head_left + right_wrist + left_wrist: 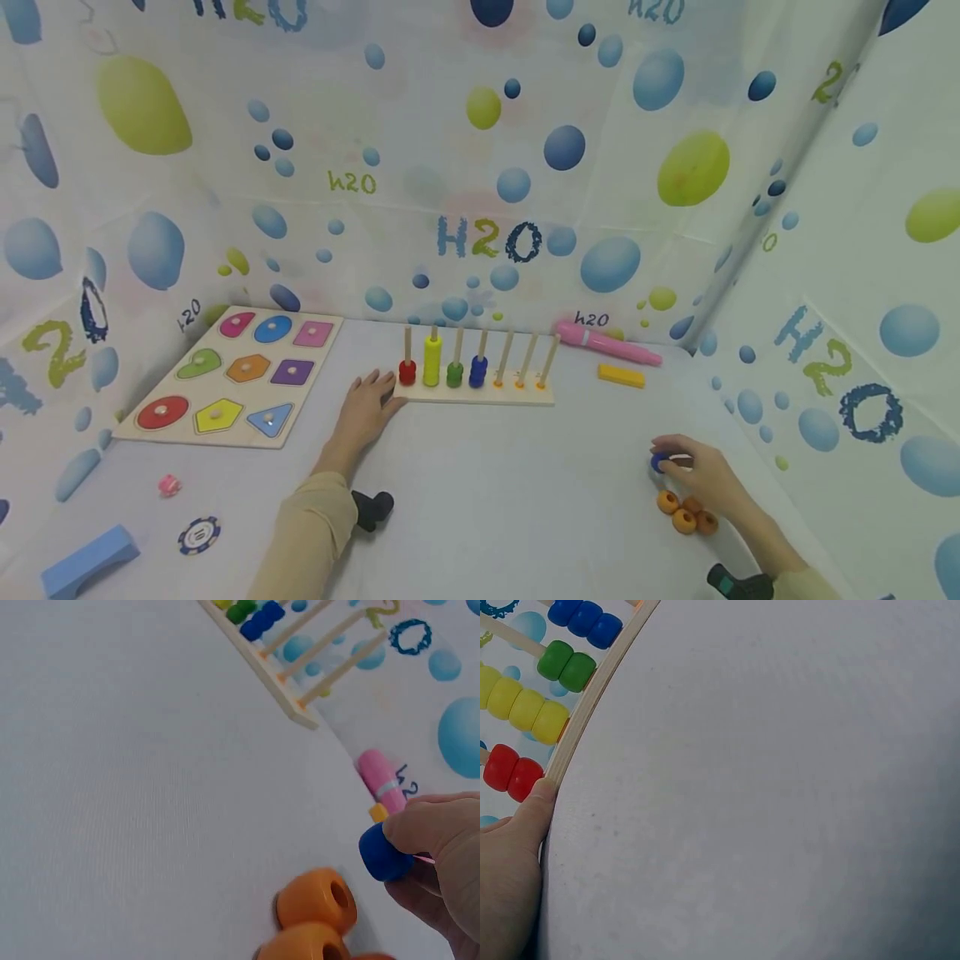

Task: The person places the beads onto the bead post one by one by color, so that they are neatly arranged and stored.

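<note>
A wooden counting stand (480,392) with upright pegs stands at the back middle. Red beads (407,372), yellow beads (432,361), green beads (454,374) and blue beads (478,372) fill its left pegs; the three right pegs carry none. My left hand (365,410) grips the stand's left end, its thumb (543,791) on the front edge beside the red beads. On the right, my right hand (705,475) pinches a blue bead (382,851) between thumb and fingers, just above several orange beads (684,522) lying on the table.
A shape puzzle board (300,400) lies at the left. Nearer me are a pink object (169,486), a poker chip (199,536) and a light-blue block (90,562). A pink tube-like object (611,343) and a yellow block (621,376) lie back right, near the patterned curtain.
</note>
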A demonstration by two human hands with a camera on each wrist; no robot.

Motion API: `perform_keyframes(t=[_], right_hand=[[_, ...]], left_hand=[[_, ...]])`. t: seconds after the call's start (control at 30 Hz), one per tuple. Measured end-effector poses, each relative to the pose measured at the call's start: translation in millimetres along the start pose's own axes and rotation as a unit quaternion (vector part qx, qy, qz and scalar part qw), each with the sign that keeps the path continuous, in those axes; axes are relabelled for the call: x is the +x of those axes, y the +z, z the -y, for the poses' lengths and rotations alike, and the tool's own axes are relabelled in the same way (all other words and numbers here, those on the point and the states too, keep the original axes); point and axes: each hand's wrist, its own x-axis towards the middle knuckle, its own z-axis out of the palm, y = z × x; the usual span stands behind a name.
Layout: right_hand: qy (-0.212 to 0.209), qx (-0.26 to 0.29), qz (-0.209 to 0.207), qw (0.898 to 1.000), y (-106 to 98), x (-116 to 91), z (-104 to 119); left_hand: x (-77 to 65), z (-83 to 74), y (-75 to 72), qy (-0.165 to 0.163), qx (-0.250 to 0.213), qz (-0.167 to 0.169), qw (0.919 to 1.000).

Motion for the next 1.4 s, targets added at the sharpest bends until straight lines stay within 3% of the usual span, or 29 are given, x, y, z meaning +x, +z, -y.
perform_keyframes(t=[0.1,0.33,0.57,0.73,0.9,1.03,1.17,1.4], right_hand=[[-0.047,0.016,-0.019,0.999,9,12,10],[-0.109,0.089,-0.037,0.989,28,53,55],[-0.189,0.074,-0.059,0.977,46,103,108],[-0.235,0.099,-0.077,0.964,56,134,144],[-0.25,0.122,-0.091,0.956,65,158,173],[-0.245,0.119,-0.102,0.957,72,174,188],[-0.241,0.107,-0.108,0.959,74,185,199],[-0.263,0.107,-0.12,0.951,83,198,215]], left_hand=[[-1.7,1.7,1.1,-0.003,0.001,0.003,1.0],[-5.7,3.7,3.0,-0.014,-0.002,0.012,0.9998],[-4.5,4.5,5.0,-0.016,-0.002,0.011,0.9998],[-5.1,5.3,5.8,-0.02,0.003,0.009,0.9998],[-4.9,5.3,7.1,-0.014,-0.001,0.004,0.9999],[-3.9,3.1,6.7,-0.008,-0.001,0.0,1.0],[-2.1,1.0,5.6,-0.006,0.002,-0.002,1.0],[-1.1,0.7,4.9,-0.006,0.005,-0.005,1.0]])
